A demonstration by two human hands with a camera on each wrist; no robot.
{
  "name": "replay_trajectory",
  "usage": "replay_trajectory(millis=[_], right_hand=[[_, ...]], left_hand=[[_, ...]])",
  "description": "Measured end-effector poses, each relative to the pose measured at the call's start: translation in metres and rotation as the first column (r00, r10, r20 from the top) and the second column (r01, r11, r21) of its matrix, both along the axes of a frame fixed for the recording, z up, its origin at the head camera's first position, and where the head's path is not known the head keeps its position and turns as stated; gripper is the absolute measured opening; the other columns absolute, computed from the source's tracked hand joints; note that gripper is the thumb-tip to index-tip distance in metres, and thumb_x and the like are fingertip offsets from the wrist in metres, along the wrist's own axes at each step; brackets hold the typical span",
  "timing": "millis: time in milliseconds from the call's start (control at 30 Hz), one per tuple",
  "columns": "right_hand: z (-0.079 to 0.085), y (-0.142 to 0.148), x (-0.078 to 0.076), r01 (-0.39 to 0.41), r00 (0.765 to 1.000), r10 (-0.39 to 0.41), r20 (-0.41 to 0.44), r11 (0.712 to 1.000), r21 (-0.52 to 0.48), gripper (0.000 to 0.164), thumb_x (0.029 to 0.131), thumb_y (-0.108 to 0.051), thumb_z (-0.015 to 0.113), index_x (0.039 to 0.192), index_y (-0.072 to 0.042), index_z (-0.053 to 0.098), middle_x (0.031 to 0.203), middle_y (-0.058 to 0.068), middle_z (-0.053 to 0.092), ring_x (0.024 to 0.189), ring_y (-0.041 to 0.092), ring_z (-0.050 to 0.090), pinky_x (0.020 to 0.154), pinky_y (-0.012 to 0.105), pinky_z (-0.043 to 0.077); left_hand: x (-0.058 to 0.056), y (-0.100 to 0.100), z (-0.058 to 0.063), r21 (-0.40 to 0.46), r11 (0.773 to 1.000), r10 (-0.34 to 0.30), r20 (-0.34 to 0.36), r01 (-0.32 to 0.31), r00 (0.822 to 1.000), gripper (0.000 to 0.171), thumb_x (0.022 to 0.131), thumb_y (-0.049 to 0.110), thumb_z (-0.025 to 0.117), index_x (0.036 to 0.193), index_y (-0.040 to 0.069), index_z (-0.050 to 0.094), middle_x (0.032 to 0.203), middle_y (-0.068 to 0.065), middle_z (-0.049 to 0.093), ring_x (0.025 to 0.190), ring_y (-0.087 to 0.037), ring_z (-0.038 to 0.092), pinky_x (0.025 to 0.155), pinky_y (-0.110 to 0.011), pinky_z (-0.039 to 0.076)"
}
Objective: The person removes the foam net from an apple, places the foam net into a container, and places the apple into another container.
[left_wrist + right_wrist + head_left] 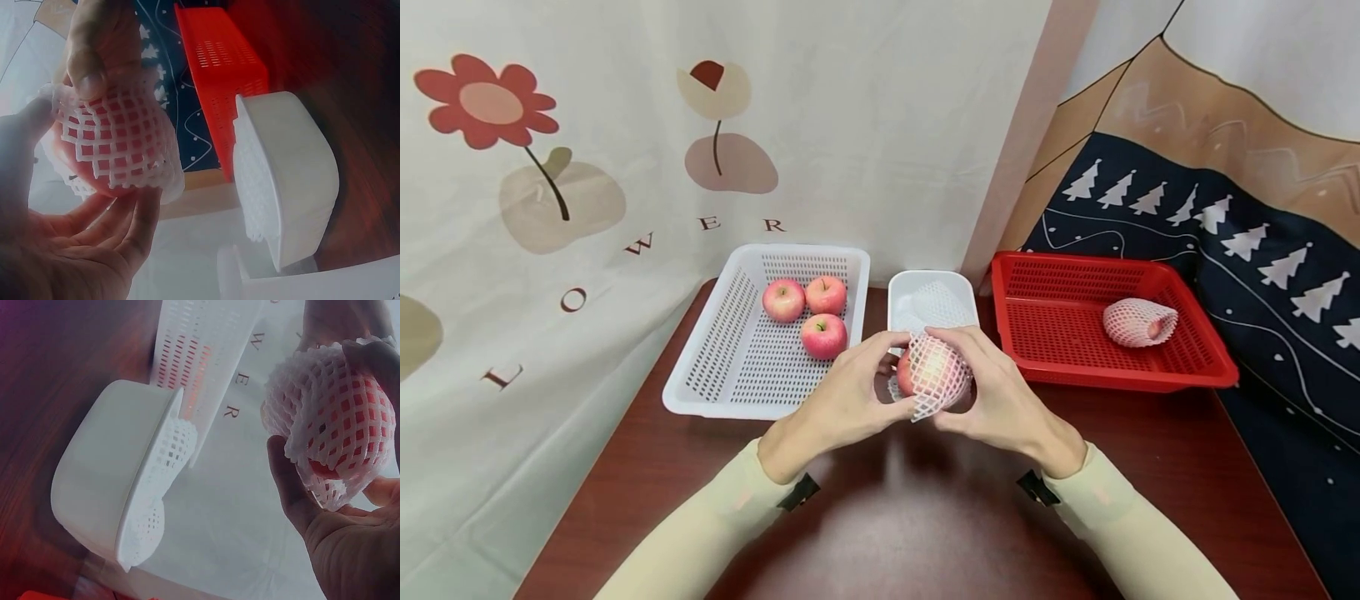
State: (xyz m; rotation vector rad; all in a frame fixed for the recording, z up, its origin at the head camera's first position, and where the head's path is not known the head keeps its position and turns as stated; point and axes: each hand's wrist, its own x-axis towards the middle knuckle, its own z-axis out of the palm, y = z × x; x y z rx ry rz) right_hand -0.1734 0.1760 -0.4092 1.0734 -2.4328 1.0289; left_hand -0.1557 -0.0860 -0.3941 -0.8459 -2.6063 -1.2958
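Observation:
Between both hands is a red apple (906,375) partly covered by a white foam net sleeve (937,377). My left hand (852,398) grips it from the left, thumb and fingers at the edge of the net. From the other side my right hand (1002,398) holds the netted part, its thumb low and its fingers over the top. In the left wrist view, the net (119,140) wraps most of the fruit, with bare red skin at one side. The apple is held up above the table, near the small white tub (972,307).
More foam nets (938,302) lie in the small tub. To the left, a white basket (700,367) contains three bare apples (824,336). At the right, a red basket (1037,367) holds one netted apple (1138,322). Printed curtains (880,125) hang behind the dark wood table (880,533).

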Motion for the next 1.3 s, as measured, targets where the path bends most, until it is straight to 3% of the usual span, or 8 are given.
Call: replay_trajectory(millis=[167, 500, 767, 900, 1033, 1233, 1300], right_hand=[[0.003, -0.004, 0.001, -0.033, 0.999, 0.032, -0.022, 0.999, -0.014, 0.106, 0.076, -0.02, 0.108, 0.168, -0.013, 0.056, 0.153, 0.007, 0.068, 0.137, 0.021, 0.067, 0.116, 0.033, 0.062], [0.003, -0.002, 0.001, -0.069, 0.997, 0.069, -0.022, 0.997, -0.023, 0.1, 0.082, -0.022, 0.108, 0.169, -0.016, 0.058, 0.156, 0.006, 0.068, 0.142, 0.021, 0.067, 0.124, 0.017, 0.049], [0.0, 0.005, 0.002, -0.058, 0.998, 0.059, 0.008, 0.996, -0.061, 0.095, 0.081, -0.023, 0.111, 0.164, -0.019, 0.064, 0.153, 0.003, 0.072, 0.137, 0.02, 0.069, 0.11, 0.014, 0.055], [0.0, 0.008, 0.002, -0.075, 0.997, 0.078, 0.026, 0.993, -0.086, 0.09, 0.081, -0.016, 0.11, 0.161, -0.018, 0.068, 0.151, 0.003, 0.074, 0.128, 0.016, 0.071, 0.093, 0.018, 0.063], [0.004, 0.01, 0.001, -0.095, 0.994, 0.099, 0.034, 0.989, -0.115, 0.081, 0.083, -0.01, 0.107, 0.156, -0.016, 0.072, 0.146, 0.005, 0.077, 0.112, 0.014, 0.069, 0.076, 0.023, 0.064], [0.009, 0.014, -0.001, -0.077, 0.997, 0.08, 0.023, 0.992, -0.098, 0.07, 0.084, -0.009, 0.105, 0.148, -0.016, 0.077, 0.138, 0.003, 0.081, 0.11, 0.013, 0.073, 0.082, 0.015, 0.062], [0.01, 0.015, -0.002, -0.074, 0.997, 0.075, 0.009, 0.993, -0.096, 0.067, 0.084, -0.007, 0.105, 0.145, -0.016, 0.079, 0.134, 0.004, 0.083, 0.11, 0.014, 0.075, 0.083, 0.019, 0.064]], left_hand=[[0.0, 0.0, 0.001, -0.017, 1.0, 0.021, -0.002, -0.021, 1.0, 0.079, 0.087, 0.017, 0.097, 0.157, 0.009, 0.062, 0.137, -0.009, 0.079, 0.117, -0.024, 0.083, 0.106, -0.042, 0.069], [-0.004, -0.007, -0.003, 0.053, 0.998, 0.021, 0.033, -0.023, 0.999, 0.078, 0.083, 0.012, 0.096, 0.154, 0.006, 0.064, 0.132, -0.007, 0.078, 0.117, -0.021, 0.079, 0.106, -0.037, 0.07], [-0.003, -0.016, -0.005, 0.084, 0.996, 0.036, 0.052, -0.04, 0.998, 0.078, 0.08, 0.012, 0.098, 0.152, 0.007, 0.067, 0.131, -0.006, 0.08, 0.12, -0.02, 0.079, 0.106, -0.037, 0.07], [-0.001, -0.018, -0.005, 0.083, 0.995, 0.043, 0.04, -0.047, 0.998, 0.078, 0.079, 0.012, 0.097, 0.151, 0.007, 0.067, 0.13, -0.007, 0.081, 0.119, -0.023, 0.08, 0.105, -0.04, 0.07], [-0.002, -0.019, -0.003, 0.095, 0.995, 0.04, 0.027, -0.042, 0.999, 0.078, 0.079, 0.012, 0.098, 0.151, 0.007, 0.067, 0.129, -0.007, 0.081, 0.118, -0.025, 0.08, 0.103, -0.043, 0.07], [-0.003, -0.021, -0.002, 0.099, 0.994, 0.035, 0.011, -0.036, 0.999, 0.077, 0.079, 0.012, 0.098, 0.15, 0.008, 0.068, 0.128, -0.005, 0.081, 0.117, -0.022, 0.079, 0.103, -0.044, 0.071], [-0.003, -0.022, -0.002, 0.092, 0.995, 0.038, 0.006, -0.039, 0.999, 0.078, 0.079, 0.013, 0.098, 0.15, 0.008, 0.068, 0.129, -0.004, 0.081, 0.118, -0.022, 0.079, 0.103, -0.043, 0.07]])
